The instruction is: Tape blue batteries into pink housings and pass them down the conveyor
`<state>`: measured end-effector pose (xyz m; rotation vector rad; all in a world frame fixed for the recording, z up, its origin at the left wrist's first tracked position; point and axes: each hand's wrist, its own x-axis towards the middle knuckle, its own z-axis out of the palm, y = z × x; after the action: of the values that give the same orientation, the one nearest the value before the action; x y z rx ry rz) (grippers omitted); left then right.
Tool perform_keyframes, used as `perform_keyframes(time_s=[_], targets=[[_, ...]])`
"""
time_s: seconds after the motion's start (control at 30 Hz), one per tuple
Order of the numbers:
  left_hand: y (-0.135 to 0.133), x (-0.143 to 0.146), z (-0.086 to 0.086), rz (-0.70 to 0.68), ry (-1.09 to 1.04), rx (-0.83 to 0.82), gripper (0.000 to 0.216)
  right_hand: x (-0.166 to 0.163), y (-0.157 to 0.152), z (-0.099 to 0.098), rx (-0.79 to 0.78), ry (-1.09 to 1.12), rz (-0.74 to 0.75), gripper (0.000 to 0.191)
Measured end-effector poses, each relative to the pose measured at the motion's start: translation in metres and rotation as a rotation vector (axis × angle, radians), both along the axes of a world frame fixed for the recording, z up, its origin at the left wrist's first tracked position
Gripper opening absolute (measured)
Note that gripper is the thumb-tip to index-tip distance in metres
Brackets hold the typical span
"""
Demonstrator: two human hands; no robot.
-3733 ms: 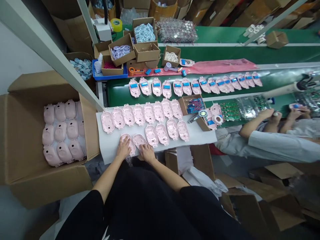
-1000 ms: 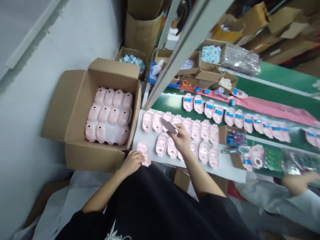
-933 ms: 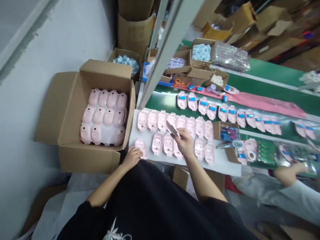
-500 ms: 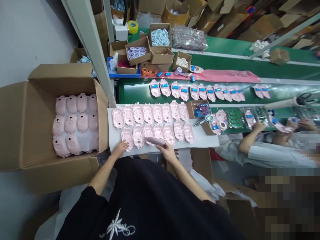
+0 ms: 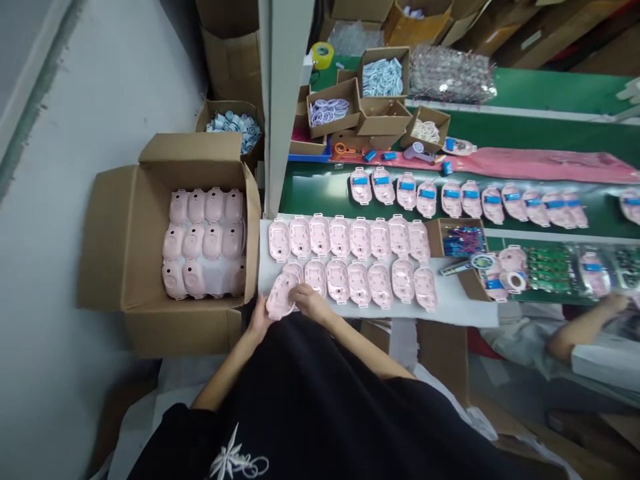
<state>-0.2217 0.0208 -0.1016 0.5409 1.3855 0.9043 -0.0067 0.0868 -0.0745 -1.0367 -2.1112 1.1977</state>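
Much of the space at right was taken up by a green bench (image 5: 300, 200). To its left was set a large open carton (image 5: 145, 247), in which pink casings (image 5: 213, 240) were arranged in three rows with their rounded backs up. Along the near side of the bench a white sheet (image 5: 470, 308) was spread, and farther back a pink plastic strip (image 5: 540, 163) was laid lengthwise. At the right edge a co-worker's forearm (image 5: 575, 337) was seen. By the right end of the sheet's rows, bundled blue and red parts were contained in a small cardboard box (image 5: 438, 239). At the front left of the sheet, a pink shell (image 5: 280, 297) was held tilted, hollow side up, its lower left edge gripped by the left hand (image 5: 259, 320) with the fingers closed around it. The shell's right side was touched by the right hand (image 5: 311, 303), whose fingers were half curled; whether anything was pinched between them could not be told. Behind the held shell, another was partly covered, and two rows of open shells (image 5: 360, 239) were laid out. Smallest, blue blocks (image 5: 360, 180) were seated in a line of shells on the bench.
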Motion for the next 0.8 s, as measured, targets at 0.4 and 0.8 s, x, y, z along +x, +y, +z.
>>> perform_keyframes(time_s=[0.4, 0.8], targets=[[0.008, 0.013, -0.001, 0.148, -0.290, -0.044, 0.056, -0.021, -0.002, -0.002, -0.639, 0.056, -0.265, 0.041], [-0.032, 0.020, -0.035, 0.288, 0.161, -0.115, 0.039, 0.038, 0.093, 0.021, -0.260, -0.206, -0.092, 0.042]])
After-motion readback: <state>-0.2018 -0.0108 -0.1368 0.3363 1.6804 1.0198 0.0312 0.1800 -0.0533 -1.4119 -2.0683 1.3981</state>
